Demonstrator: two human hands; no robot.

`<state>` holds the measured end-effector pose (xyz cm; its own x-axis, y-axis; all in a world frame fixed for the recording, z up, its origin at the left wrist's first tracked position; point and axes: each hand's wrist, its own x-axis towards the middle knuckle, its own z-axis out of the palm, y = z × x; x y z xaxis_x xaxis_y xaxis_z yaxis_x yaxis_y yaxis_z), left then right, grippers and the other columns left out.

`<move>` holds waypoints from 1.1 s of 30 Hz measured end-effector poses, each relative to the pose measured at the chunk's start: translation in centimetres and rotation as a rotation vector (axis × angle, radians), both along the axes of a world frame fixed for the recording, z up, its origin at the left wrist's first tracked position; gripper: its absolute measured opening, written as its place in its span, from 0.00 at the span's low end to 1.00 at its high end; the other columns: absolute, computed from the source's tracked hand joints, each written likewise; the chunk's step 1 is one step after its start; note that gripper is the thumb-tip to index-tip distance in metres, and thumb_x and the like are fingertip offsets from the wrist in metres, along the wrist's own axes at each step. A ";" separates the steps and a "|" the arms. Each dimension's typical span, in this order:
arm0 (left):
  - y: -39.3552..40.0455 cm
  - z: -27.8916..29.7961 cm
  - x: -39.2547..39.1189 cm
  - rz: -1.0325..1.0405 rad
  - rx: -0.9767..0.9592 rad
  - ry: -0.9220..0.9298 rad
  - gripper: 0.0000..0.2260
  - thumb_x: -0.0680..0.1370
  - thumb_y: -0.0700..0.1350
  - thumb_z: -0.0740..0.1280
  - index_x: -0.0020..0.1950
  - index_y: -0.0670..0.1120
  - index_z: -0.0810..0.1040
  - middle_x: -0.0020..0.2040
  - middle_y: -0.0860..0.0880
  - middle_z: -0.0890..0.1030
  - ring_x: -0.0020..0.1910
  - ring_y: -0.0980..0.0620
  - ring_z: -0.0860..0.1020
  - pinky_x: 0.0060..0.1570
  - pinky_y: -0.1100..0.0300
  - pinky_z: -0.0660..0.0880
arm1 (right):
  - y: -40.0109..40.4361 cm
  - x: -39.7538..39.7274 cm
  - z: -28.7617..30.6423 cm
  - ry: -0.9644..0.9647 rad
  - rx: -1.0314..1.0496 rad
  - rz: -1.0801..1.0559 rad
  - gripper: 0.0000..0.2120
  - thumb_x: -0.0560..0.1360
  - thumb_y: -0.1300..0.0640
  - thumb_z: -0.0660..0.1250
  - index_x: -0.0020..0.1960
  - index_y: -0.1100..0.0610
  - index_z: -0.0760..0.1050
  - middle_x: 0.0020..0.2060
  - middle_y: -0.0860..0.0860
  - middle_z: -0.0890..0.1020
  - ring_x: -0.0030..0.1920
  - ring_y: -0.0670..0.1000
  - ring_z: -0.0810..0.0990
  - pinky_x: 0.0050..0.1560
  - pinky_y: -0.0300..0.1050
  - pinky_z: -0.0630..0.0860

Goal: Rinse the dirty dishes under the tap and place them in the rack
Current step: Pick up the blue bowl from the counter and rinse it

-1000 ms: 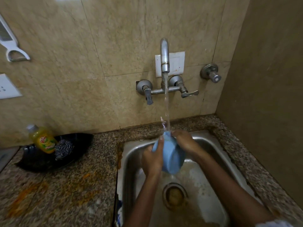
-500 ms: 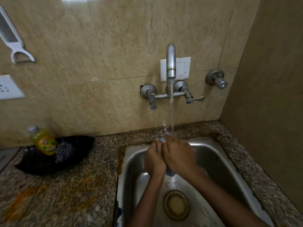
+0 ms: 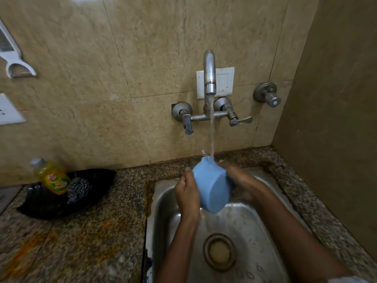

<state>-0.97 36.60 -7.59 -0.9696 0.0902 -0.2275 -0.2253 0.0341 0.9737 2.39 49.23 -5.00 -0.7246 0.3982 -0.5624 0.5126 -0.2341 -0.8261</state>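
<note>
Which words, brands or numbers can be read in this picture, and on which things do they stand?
"Vim", partly legible, in red on the label of the yellow bottle leaning in the black tray.
The smaller print on that label: too blurred to read.
Wall plate behind the tap: small marks, not readable.
Blue cup, sink, socket: no text visible.

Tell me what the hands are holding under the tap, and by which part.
A blue cup, held tilted under the water stream. The left hand grips its side wall; the right hand holds the opposite side, near the rim, its fingers partly hidden.
</note>
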 end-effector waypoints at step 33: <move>-0.6 1.9 -0.9 -0.121 -0.025 0.056 0.19 0.82 0.54 0.59 0.36 0.47 0.78 0.34 0.49 0.80 0.37 0.50 0.79 0.38 0.59 0.73 | -4.7 0.3 0.6 0.119 1.159 0.382 0.21 0.82 0.50 0.48 0.70 0.57 0.67 0.66 0.59 0.74 0.64 0.59 0.73 0.62 0.54 0.70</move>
